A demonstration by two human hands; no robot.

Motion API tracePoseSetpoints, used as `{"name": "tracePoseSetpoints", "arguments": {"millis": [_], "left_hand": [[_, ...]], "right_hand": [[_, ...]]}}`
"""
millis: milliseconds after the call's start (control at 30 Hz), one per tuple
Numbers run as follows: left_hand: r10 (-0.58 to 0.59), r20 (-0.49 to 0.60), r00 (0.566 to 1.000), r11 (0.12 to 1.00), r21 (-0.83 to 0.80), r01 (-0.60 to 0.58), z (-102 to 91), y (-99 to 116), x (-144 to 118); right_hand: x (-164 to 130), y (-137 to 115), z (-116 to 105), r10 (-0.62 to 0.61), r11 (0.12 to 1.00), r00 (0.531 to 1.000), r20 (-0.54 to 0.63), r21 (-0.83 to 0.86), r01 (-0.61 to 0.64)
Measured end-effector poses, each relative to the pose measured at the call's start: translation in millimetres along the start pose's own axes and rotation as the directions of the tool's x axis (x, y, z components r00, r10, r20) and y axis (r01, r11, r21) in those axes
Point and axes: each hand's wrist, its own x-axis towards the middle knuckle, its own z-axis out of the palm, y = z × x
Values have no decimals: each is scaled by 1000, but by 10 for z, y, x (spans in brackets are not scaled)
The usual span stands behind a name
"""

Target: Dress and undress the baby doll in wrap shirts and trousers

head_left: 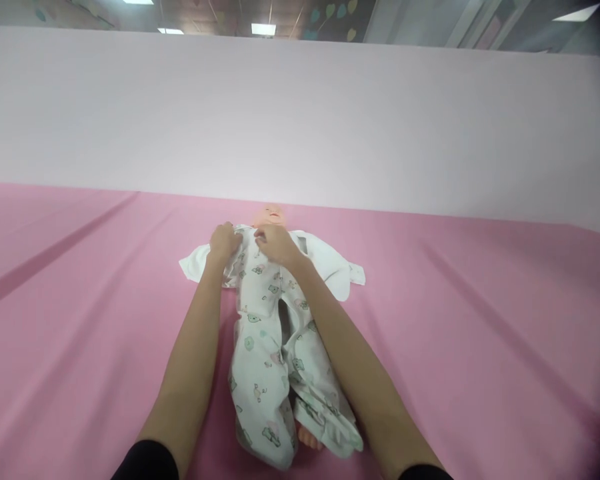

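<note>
A baby doll (pixel 271 215) lies on its back, head away from me, with one bare foot showing below a trouser leg. It is dressed in a white baby romper (pixel 261 373) printed with small green and pink figures. The romper's plain white inner side (pixel 325 263) is spread out on the right, with a sleeve end beyond it. My left hand (pixel 225 243) has its fingers closed on the romper near the doll's left-side shoulder in view. At the neckline, my right hand (pixel 276 245) is curled with fingers pinched on the romper's upper edge. Both palms are hidden.
The doll lies on a pink padded surface (pixel 105 320) with long creases on both sides. Behind its head rises a white padded wall (pixel 300 120). Ceiling lights (pixel 263 29) show beyond the top of the wall.
</note>
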Motion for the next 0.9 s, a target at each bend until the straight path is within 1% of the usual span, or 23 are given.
{"name": "tracePoseSetpoints", "arguments": {"millis": [33, 100, 167, 267, 367, 433, 500, 533, 600, 667, 733, 800, 900], "left_hand": [[-14, -15, 1000, 1000, 9, 14, 10, -7, 4], [-52, -32, 998, 998, 45, 53, 2, 0, -5], [-90, -35, 995, 992, 85, 93, -22, 10, -31], [-133, -53, 990, 981, 138, 139, -42, -44, -84], [-140, -75, 987, 981, 123, 148, -7, -214, -149], [-141, -89, 986, 985, 86, 148, 37, -355, -203], [-158, -125, 980, 983, 71, 168, 84, -478, -264], [-168, -152, 974, 981, 76, 181, 106, -526, -295], [-165, -213, 963, 977, 96, 189, 151, -592, -354], [-139, -260, 956, 980, 105, 171, 195, -625, -399], [-113, -295, 949, 983, 103, 149, 232, -634, -426], [-102, -313, 944, 987, 90, 137, 252, -629, -437], [-88, -316, 945, 993, 51, 109, 248, -611, -438]], "right_hand": [[4, -34, 81, -26, 998, 999, 47, -56, 28], [4, -63, 170, -54, 986, 994, 95, -150, 68], [3, -71, 171, -56, 974, 990, 126, -210, 81], [20, -109, 91, -13, 953, 979, 202, -294, 73], [62, -243, 61, 62, 904, 960, 273, -423, 62], [94, -400, 128, 110, 867, 958, 264, -498, 37], [120, -587, 272, 124, 842, 968, 218, -540, 14], [131, -676, 364, 105, 837, 976, 192, -547, 18], [152, -811, 556, 28, 833, 988, 153, -550, 62], [181, -855, 711, -69, 833, 988, 138, -537, 133], [220, -809, 794, -140, 834, 977, 159, -513, 203], [267, -710, 809, -190, 838, 958, 215, -473, 272], [340, -578, 784, -198, 841, 927, 317, -430, 327]]}}
